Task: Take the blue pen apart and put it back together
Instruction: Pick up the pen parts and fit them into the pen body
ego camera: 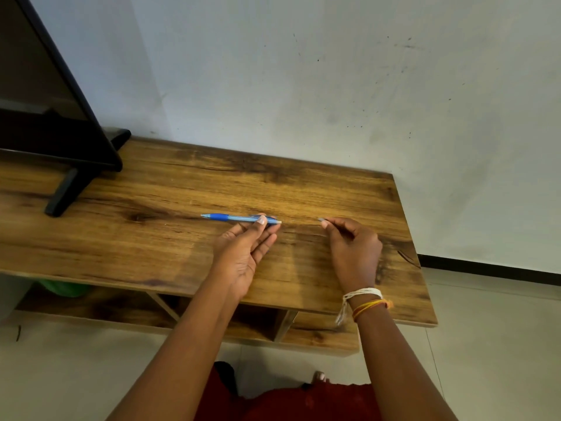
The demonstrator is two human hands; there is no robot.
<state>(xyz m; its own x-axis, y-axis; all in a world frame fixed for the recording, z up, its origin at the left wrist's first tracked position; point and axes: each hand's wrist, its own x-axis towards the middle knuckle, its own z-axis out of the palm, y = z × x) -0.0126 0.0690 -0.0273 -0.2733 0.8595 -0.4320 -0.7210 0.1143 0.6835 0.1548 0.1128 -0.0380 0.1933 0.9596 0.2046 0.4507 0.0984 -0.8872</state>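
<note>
Left hand (243, 247) pinching the blue pen (236, 218) above the wooden table (151, 238), right hand (352, 244) pinching a small grey piece (321, 220)

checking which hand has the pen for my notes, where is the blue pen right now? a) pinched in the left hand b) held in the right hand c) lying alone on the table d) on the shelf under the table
a: the left hand pinches the blue pen between thumb and fingers above the wooden table, while the right hand pinches only a small grey piece.
</note>
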